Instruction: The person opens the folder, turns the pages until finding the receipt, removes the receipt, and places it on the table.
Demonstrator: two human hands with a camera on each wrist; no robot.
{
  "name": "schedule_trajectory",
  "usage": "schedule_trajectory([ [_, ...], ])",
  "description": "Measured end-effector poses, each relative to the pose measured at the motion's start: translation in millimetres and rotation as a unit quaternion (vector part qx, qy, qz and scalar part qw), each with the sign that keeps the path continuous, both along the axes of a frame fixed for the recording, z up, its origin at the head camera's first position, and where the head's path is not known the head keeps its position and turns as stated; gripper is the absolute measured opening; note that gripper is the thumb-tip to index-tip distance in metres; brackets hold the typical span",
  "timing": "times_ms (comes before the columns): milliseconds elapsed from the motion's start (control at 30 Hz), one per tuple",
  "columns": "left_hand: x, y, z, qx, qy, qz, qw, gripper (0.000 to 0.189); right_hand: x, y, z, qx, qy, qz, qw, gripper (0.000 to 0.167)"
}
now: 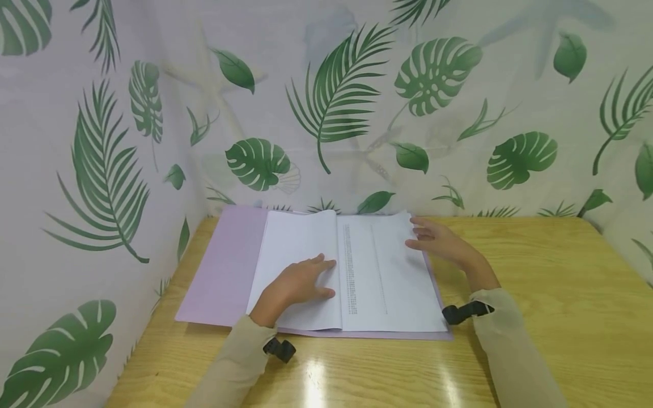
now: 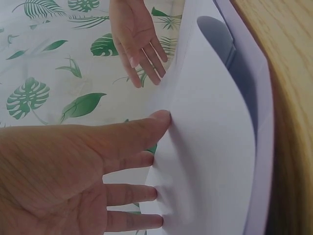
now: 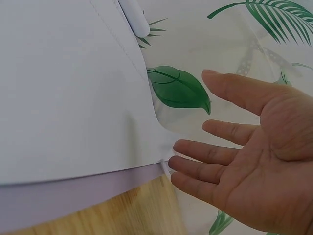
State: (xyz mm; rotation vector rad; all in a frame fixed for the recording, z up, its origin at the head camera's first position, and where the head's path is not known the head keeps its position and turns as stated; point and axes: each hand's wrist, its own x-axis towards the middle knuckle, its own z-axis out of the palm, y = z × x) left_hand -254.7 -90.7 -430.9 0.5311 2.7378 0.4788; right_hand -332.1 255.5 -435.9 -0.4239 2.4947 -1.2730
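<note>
A light purple folder (image 1: 219, 266) lies spread on the table with white pages inside. My left hand (image 1: 304, 280) rests on the left page (image 1: 296, 238), its fingers reaching to the fold; in the left wrist view its thumb and fingertips touch the paper. The right page (image 1: 398, 277) bears a column of small print and a dotted line. At that page's upper right corner is my right hand (image 1: 433, 241), fingers extended. The right wrist view shows its fingertips (image 3: 176, 161) right at the slightly lifted paper corner, with nothing gripped.
The folder lies on a wooden table (image 1: 535, 294), close to its back edge. Behind and to the left hangs a pale cloth (image 1: 275, 113) printed with green leaves. Dark straps (image 1: 466, 311) circle both wrists over beige sleeves (image 1: 510, 345).
</note>
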Motion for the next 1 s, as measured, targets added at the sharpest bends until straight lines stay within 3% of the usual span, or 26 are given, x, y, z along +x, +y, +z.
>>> schedule_trajectory([
  [300,0.8,0.0,-0.5,0.003,-0.007,-0.001,1.0,0.07,-0.9,3.7,-1.5,-0.008,0.005,-0.018,0.9998,0.078],
  [467,-0.5,-0.6,-1.3,-0.011,-0.001,-0.005,0.9999,0.069,-0.7,7.3,-1.5,-0.022,-0.014,-0.013,0.9996,0.063],
  [633,-2.3,-2.2,-0.3,-0.018,-0.003,0.002,0.9998,0.069,-2.3,9.6,2.1,-0.065,-0.037,0.02,0.997,0.051],
  [867,-2.9,-3.1,-0.1,-0.002,-0.007,0.005,1.0,0.068,-0.5,7.0,6.5,-0.1,-0.07,0.065,0.9903,0.055],
  [1000,-3.3,-2.5,-0.7,-0.001,-0.009,0.003,1.0,0.069,0.7,-0.1,4.7,-0.086,-0.054,0.101,0.9897,0.061],
])
